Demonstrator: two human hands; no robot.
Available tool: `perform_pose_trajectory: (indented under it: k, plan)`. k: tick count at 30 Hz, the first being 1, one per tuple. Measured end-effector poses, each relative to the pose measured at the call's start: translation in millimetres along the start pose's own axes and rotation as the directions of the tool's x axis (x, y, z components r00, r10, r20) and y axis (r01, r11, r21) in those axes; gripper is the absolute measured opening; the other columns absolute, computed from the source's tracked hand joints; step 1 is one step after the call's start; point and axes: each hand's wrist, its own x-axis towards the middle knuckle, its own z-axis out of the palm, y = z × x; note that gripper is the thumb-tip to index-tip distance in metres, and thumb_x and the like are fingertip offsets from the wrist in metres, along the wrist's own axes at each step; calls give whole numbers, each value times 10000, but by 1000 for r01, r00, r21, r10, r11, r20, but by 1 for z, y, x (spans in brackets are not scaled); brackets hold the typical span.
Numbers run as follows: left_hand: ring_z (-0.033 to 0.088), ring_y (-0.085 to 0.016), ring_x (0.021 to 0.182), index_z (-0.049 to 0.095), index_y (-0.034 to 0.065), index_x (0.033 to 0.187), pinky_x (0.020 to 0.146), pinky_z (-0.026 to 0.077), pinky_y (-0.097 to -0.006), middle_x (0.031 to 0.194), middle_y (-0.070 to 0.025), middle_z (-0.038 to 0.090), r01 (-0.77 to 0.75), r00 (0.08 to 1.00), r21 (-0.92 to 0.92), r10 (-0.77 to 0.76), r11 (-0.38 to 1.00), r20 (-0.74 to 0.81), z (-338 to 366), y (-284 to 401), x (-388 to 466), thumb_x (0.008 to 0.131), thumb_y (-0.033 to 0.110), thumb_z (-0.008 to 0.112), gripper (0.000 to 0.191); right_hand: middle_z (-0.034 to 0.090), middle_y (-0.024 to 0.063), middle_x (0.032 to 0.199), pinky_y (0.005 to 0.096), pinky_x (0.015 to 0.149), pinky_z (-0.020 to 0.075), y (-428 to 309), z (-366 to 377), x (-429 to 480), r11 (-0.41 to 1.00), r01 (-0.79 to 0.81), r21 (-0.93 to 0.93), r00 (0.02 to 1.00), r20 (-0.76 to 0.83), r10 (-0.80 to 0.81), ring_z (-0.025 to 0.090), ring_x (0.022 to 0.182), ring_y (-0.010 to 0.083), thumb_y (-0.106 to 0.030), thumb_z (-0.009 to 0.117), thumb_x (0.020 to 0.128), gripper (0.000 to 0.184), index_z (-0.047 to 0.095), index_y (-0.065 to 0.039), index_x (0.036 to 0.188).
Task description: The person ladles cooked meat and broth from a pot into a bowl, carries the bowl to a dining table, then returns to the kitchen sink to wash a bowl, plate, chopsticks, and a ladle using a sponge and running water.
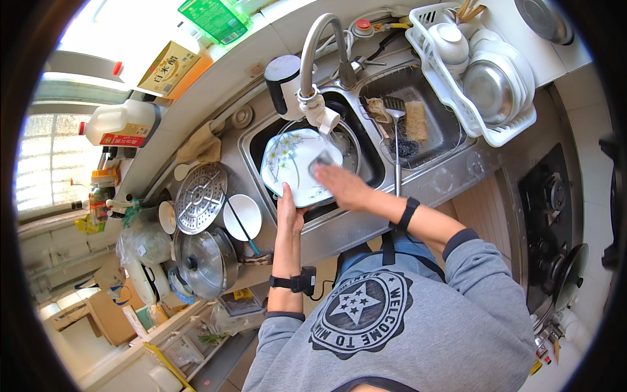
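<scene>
My left hand [291, 211] grips the lower edge of a white floral plate [299, 171], with the thumb on its face. The plate is tilted over the left sink basin [377, 171], below the white tap nozzle [323, 115]. Against the plate's right part, my right hand [343, 186] presses a small greyish scrubbing pad [321, 162], which is blurred. Behind the plate, a round metal-rimmed vessel [360, 147] shows in the basin; the plate hides part of it.
In the right basin are a slotted metal turner [397, 147], a tan sponge [416, 121] and a dark scourer [405, 146]. A white dish rack [509, 134] stands beyond. Left of the sink are a steamer plate [201, 198], a white bowl [243, 218] and a lidded pot [205, 267].
</scene>
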Motion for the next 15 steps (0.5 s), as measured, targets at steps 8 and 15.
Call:
perform_pose_trajectory:
  k: [8,15]
  plan:
    - [619,-296,1066,361,58,1381,762,579,-468,1273,-140,547,91,989,-35,-86,995,122,-1,-10,0,992,513,345,599,291,208,1500,447,1145,198,-3,11,44,993,109,38,991,70,-111,282,1392,323,-341,388,968,586,308,9,1431]
    - [648,-275,1014,416,36,1338,762,579,-466,1189,-131,607,53,996,-18,-52,998,77,4,-17,6,983,524,365,607,324,233,1468,449,1127,231,-23,23,13,966,-239,-95,969,-79,232,329,1362,311,-275,467,910,593,345,56,1386]
